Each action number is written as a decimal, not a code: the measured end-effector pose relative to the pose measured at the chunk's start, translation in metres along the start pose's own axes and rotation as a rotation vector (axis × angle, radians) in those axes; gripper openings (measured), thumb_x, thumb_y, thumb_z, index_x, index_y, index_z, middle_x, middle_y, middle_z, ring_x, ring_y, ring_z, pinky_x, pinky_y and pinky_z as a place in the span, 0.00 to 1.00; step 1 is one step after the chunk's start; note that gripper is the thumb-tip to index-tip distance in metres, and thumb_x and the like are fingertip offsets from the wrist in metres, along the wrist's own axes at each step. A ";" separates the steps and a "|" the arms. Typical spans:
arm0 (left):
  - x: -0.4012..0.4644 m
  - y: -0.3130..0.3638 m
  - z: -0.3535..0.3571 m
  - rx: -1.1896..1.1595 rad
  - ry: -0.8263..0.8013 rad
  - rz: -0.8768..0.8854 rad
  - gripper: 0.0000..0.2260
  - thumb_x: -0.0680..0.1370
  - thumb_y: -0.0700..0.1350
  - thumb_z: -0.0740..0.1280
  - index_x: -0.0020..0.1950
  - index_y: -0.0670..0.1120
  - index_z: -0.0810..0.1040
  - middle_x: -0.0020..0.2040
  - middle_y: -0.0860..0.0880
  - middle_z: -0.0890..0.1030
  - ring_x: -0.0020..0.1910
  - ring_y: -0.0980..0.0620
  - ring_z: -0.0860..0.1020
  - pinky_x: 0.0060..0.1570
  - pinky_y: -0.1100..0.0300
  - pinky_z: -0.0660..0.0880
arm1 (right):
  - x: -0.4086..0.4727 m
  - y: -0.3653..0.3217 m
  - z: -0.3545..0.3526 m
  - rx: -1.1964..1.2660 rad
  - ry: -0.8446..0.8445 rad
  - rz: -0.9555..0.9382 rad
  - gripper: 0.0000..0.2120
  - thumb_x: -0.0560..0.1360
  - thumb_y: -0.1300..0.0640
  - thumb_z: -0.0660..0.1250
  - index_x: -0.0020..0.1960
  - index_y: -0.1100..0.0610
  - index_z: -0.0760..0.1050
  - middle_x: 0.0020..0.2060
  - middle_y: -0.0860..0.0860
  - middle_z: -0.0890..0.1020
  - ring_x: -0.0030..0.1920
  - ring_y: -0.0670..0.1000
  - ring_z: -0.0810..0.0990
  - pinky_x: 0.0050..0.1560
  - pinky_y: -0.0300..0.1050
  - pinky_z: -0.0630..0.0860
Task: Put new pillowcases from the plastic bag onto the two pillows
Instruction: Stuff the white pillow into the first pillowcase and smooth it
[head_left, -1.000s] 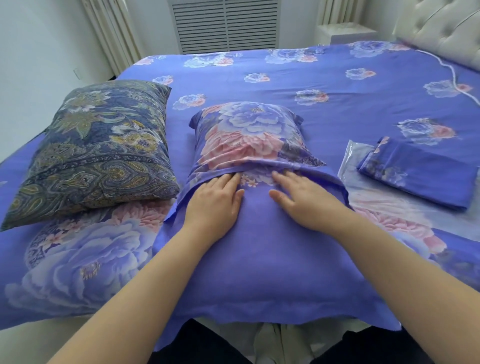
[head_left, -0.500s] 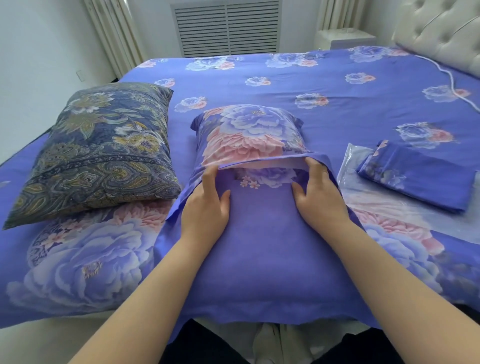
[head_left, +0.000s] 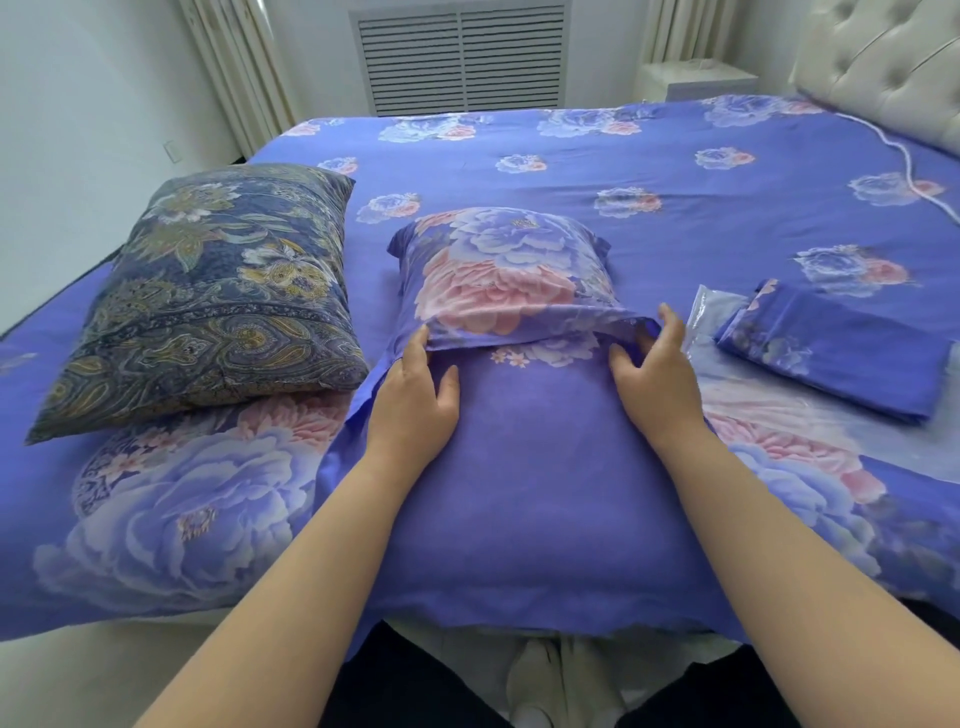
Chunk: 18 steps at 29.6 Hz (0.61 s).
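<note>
A pillow in a new blue floral pillowcase (head_left: 524, 467) lies in front of me on the bed. Its flowered flap (head_left: 519, 332) overlaps the plain blue part across the middle. My left hand (head_left: 415, 400) has its fingers tucked under the flap's left end, and my right hand (head_left: 654, 374) pinches the flap's right end. A second pillow (head_left: 208, 296) in a dark paisley case rests to the left. A folded blue pillowcase (head_left: 836, 358) lies on the clear plastic bag (head_left: 711, 322) to the right.
The bed (head_left: 649, 171) is covered with a blue flowered sheet. A tufted white headboard (head_left: 883, 62) stands at the far right with a white cable (head_left: 904, 156) running across the sheet. A wall vent and radiators are beyond the bed.
Both hands slid apart from the middle of the pillow to the two ends of the flap, and the flap's edge has lifted slightly.
</note>
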<state>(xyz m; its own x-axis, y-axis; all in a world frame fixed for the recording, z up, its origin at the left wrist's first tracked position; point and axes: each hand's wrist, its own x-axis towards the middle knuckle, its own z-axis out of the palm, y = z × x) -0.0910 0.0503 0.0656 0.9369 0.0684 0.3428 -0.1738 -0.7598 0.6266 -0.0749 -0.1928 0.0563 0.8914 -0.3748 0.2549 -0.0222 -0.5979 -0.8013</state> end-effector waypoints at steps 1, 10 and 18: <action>-0.001 -0.001 -0.002 -0.016 0.028 0.004 0.25 0.78 0.43 0.63 0.74 0.42 0.61 0.69 0.43 0.71 0.68 0.44 0.69 0.64 0.52 0.65 | 0.002 0.002 -0.003 -0.042 -0.023 0.019 0.25 0.76 0.56 0.62 0.71 0.58 0.61 0.61 0.56 0.78 0.61 0.59 0.76 0.55 0.49 0.71; -0.029 -0.026 -0.007 0.020 0.251 -0.074 0.15 0.77 0.42 0.64 0.63 0.46 0.77 0.58 0.48 0.82 0.56 0.47 0.79 0.53 0.57 0.72 | -0.027 0.022 -0.016 -0.097 0.109 0.053 0.14 0.76 0.58 0.61 0.60 0.56 0.77 0.53 0.55 0.83 0.55 0.58 0.79 0.52 0.46 0.72; -0.038 -0.027 -0.012 0.316 0.293 -0.022 0.08 0.75 0.45 0.67 0.40 0.43 0.83 0.41 0.44 0.75 0.44 0.41 0.72 0.42 0.50 0.72 | -0.030 0.019 -0.033 -0.529 -0.009 0.013 0.12 0.75 0.49 0.62 0.45 0.55 0.81 0.44 0.59 0.82 0.47 0.62 0.78 0.43 0.50 0.70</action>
<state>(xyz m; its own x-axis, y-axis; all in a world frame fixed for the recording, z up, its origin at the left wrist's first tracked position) -0.1250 0.0761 0.0437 0.8056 0.2331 0.5447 -0.0105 -0.9136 0.4064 -0.1171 -0.2163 0.0519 0.8931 -0.3804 0.2403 -0.2570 -0.8696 -0.4215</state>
